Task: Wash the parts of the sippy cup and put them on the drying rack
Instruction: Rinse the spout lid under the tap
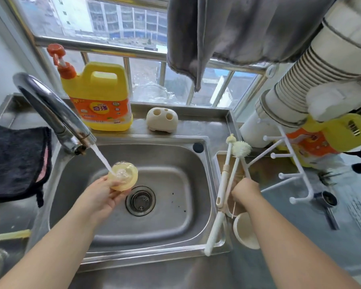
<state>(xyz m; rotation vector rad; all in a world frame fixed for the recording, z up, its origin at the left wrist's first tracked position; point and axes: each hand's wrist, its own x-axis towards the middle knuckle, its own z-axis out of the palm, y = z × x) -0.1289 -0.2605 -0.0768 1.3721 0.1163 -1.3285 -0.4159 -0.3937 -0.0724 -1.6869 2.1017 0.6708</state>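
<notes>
Two bare forearms reach in from the bottom edge, one toward the basin and one toward the counter on the right. Over the steel sink (175, 243), the left hand (104, 195) grasps a round, pale yellow sippy cup lid (123, 175) between curled fingers and thumb. That lid is tilted, its open face turned up and toward the tap (50, 109), with its flat axis leaning away from the person. Water (101, 158) runs from the spout in a slanted stream and strikes the lid's left rim. Just below and right of the lid sits the drain (140, 200).

On the right, the right hand (245, 189) is closed around the thin stem of a bottle brush (241, 148), whose white bristle head points up and away, toward the window; the stem runs diagonally from the hand to the head. Beside it lean two more long white brushes (222, 184), their handles slanting down over the sink's right rim. A cream cup (246, 232) lies near the right wrist, its mouth facing left. White pegs of the drying rack (290, 161) stand just beyond the right hand.

Behind the sink stand a yellow detergent jug (100, 99) and a cream holder (162, 119) with holes. A dark cloth (17, 161) lies left of the tap.
</notes>
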